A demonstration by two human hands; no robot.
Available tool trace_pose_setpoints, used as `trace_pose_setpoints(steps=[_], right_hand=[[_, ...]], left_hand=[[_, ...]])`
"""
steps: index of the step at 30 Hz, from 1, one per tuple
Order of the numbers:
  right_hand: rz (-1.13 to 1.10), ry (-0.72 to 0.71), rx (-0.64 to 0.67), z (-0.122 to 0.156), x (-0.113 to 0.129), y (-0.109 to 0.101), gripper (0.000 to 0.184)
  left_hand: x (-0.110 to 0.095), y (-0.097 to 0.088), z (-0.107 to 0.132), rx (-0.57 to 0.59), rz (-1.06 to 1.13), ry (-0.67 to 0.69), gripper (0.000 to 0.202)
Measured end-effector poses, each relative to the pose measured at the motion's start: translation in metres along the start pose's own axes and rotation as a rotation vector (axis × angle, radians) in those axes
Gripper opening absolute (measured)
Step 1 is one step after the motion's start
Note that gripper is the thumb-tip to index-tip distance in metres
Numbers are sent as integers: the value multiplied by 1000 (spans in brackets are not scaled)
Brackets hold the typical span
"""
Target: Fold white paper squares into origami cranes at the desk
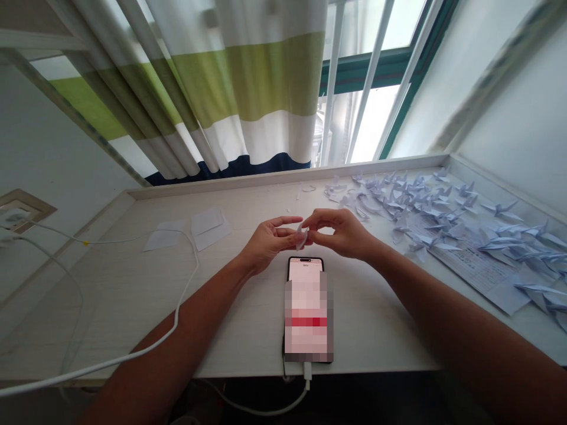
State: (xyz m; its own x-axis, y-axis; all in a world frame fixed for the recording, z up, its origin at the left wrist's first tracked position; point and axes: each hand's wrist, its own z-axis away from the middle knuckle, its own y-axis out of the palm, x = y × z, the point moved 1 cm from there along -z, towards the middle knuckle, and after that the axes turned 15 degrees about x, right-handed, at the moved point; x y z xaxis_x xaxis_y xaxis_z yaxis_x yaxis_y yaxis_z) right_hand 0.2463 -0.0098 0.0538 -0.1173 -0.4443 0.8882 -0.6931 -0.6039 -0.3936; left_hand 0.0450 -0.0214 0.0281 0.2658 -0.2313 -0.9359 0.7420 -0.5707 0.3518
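My left hand [267,241] and my right hand [343,233] meet above the middle of the white desk [133,283]. Both pinch a small folded piece of white paper [302,235] between their fingertips. Just below the hands a smartphone [308,310] lies flat on the desk with its screen lit and a cable plugged into its near end. A big scatter of folded paper cranes [425,203] covers the right side of the desk.
Two or three blank paper squares [195,230] lie at the left back. A white charging cable [177,307] runs across the left half to a wall socket [18,212]. Printed sheets [478,268] lie under the cranes. A striped curtain [230,88] and a window stand behind.
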Motion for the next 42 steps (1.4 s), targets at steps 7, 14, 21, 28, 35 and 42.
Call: trace_pose_setpoints(steps=[7, 14, 21, 28, 35, 42], right_hand=[[82, -34, -51, -1, -2, 2, 9], [133, 65, -35, -1, 3, -1, 11], [109, 75, 7, -2, 2, 0, 8], [140, 72, -38, -1, 1, -2, 11], [81, 106, -107, -4, -2, 3, 13], [-231, 188, -66, -5, -6, 5, 17]], left_hand=[[2, 0, -2, -124, 22, 41, 54], [1, -1, -1, -140, 4, 65, 52], [0, 2, -2, -111, 4, 21, 57], [4, -1, -2, -63, 48, 25, 47], [0, -1, 0, -69, 40, -1, 56], [-2, -4, 1, -62, 1, -29, 61]])
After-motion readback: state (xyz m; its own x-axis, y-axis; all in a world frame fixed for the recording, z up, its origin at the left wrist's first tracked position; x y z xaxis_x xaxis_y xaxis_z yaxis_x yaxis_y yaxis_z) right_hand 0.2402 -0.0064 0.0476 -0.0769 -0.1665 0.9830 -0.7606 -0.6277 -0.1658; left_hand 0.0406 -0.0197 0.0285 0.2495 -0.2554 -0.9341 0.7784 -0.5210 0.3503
